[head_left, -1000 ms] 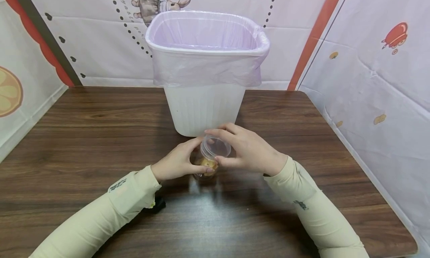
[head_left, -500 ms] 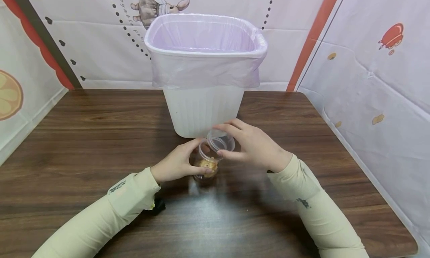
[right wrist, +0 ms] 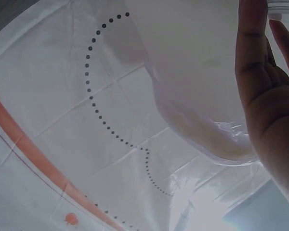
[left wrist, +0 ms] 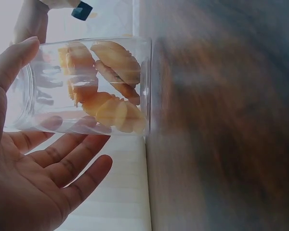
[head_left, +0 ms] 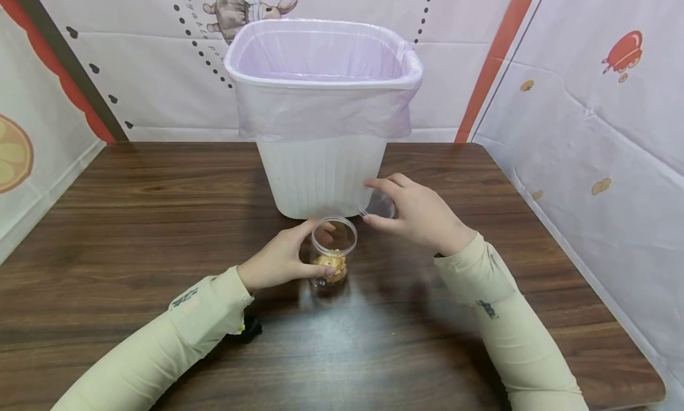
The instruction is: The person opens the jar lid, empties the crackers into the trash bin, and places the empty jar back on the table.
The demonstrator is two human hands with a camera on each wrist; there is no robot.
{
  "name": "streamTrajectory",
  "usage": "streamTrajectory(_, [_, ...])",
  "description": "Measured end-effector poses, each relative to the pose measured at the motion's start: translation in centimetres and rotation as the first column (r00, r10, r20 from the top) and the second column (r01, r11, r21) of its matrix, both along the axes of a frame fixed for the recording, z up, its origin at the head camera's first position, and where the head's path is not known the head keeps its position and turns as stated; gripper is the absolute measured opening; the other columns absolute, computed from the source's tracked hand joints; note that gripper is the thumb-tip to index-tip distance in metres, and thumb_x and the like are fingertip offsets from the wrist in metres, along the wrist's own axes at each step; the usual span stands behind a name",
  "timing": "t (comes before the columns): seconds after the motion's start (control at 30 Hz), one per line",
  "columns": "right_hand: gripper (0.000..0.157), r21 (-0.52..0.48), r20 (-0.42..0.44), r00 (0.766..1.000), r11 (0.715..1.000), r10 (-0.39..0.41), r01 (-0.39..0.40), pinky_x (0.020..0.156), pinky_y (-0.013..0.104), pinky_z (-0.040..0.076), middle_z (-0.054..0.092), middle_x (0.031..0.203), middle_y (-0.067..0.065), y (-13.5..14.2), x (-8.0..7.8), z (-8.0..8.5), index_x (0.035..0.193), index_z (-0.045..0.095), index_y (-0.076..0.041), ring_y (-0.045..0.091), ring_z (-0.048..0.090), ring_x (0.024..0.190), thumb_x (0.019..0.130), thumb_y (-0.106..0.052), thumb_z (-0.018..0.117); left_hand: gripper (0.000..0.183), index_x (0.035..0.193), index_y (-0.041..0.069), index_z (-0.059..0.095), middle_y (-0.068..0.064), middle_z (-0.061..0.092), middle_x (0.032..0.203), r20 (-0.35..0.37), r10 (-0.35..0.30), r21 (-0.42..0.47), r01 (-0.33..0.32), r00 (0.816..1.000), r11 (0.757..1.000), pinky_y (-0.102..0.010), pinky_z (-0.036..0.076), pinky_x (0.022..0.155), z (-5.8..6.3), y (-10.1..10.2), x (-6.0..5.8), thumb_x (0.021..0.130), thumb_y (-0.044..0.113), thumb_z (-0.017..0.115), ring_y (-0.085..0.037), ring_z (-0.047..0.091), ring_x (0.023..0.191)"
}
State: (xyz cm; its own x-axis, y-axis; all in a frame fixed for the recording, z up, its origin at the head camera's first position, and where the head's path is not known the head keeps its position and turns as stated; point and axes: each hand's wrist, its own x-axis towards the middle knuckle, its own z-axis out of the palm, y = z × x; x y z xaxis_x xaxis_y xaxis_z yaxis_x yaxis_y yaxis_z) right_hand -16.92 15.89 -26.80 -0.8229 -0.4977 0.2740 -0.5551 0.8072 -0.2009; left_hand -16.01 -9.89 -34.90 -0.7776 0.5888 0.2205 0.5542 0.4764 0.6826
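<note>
While the left hand (head_left: 280, 255) holds the clear jar (head_left: 335, 253) upright on the bench (head_left: 160, 221) between thumb (left wrist: 14, 60) and fingers (left wrist: 79, 158), golden food pieces (left wrist: 79, 72) lying at its bottom, the right hand (head_left: 422, 215) pinches a transparent lid (head_left: 382, 205) between its own fingers and thumb, apart from the jar.
</note>
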Motion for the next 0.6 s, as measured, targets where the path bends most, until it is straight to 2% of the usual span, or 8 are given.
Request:
streamTrajectory(0.37, [0.061,0.043,0.043,0.998,0.998,-0.042,0.04,0.08,0.042,0.051,0.061,0.115,0.008,0.24,-0.76,-0.47,0.135,0.054,-0.017,0.018,0.058,0.081,0.084,-0.048,0.067,0.068,0.134,0.02,0.046,0.002,0.065,0.113,-0.003,0.0,-0.004,0.0,1.0,1.0,-0.037,0.047,0.094,0.0,0.05,-0.04,0.077,0.037,0.08,-0.009,0.06,0.108])
streamTrajectory(0.6, [0.062,0.058,0.059,0.997,0.997,-0.052,0.048,0.083,0.044,0.051,0.061,0.117,0.01,0.35,-1.02,-0.58,0.136,0.054,-0.016,0.021,0.06,0.087,0.085,-0.048,0.066,0.065,0.13,0.02,0.048,0.003,0.065,0.111,-0.004,0.008,-0.011,-0.008,1.0,1.0,-0.037,0.046,0.094,0.0,0.07,-0.09,0.076,0.036,0.08,-0.01,0.06,0.107])
